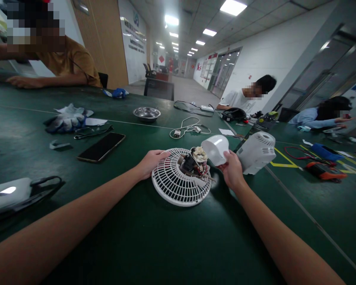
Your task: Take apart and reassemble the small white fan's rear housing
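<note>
A round white fan grille (173, 186) lies on the green table, with a bare motor and wires (195, 162) on top of it. My left hand (152, 163) grips the grille's left rim, fingers over the edge. In my right hand (233, 171) is a smooth white plastic cover (216, 149), held by its right side just right of the motor. Behind that hand stands a white vented housing (256, 153), tilted slightly.
A phone (101, 147), gloves (67, 120) and a white device (10, 196) lie left. A metal bowl (146, 114) and a white cable (187, 128) are beyond the grille. An orange meter (324, 171) lies right. Several people sit around the table.
</note>
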A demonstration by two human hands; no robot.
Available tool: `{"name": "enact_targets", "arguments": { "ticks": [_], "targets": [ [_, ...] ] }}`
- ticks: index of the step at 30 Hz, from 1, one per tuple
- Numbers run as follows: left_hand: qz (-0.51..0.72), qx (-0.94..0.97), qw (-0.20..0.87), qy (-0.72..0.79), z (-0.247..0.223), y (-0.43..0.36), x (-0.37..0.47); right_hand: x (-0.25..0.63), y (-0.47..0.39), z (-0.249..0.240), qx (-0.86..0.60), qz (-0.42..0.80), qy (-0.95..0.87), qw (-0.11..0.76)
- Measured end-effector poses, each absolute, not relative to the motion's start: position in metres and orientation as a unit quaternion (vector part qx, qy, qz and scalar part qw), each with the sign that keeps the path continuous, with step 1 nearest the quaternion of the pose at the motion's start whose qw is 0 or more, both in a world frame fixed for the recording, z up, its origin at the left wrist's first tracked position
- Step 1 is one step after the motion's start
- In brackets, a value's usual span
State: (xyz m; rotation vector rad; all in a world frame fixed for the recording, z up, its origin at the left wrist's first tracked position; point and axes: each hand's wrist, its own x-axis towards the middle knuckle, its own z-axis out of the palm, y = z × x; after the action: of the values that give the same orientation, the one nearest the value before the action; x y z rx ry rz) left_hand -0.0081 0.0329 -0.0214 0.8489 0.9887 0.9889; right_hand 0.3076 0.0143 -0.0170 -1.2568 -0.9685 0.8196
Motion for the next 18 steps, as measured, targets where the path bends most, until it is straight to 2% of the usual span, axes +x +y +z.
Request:
{"name": "enact_targets", "arguments": {
  "ticks": [2, 5, 8, 12, 14, 18],
  "targets": [
    [0.443, 0.383, 0.679, 0.442, -0.023, 0.033, -0.008, 0.297, 0.005, -0.009, -0.457, 0.423, -0.4, 0.673],
    [0.444, 0.394, 0.675, 0.438, -0.025, 0.034, -0.007, 0.279, -0.014, 0.0, -0.401, 0.379, -0.476, 0.685],
    [0.454, 0.421, 0.643, 0.452, -0.026, 0.034, -0.007, 0.266, -0.032, 0.004, -0.416, 0.316, -0.601, 0.605],
    [0.472, 0.574, 0.455, 0.49, -0.015, 0.026, -0.01, 0.262, -0.043, 0.005, -0.449, 0.201, -0.721, 0.488],
    [0.473, 0.647, 0.385, 0.456, -0.006, 0.018, -0.01, 0.264, -0.043, 0.006, -0.465, 0.141, -0.751, 0.448],
    [0.424, 0.739, 0.379, 0.361, 0.011, 0.004, -0.006, 0.271, -0.04, 0.007, -0.463, 0.116, -0.772, 0.42]
  ]
}}
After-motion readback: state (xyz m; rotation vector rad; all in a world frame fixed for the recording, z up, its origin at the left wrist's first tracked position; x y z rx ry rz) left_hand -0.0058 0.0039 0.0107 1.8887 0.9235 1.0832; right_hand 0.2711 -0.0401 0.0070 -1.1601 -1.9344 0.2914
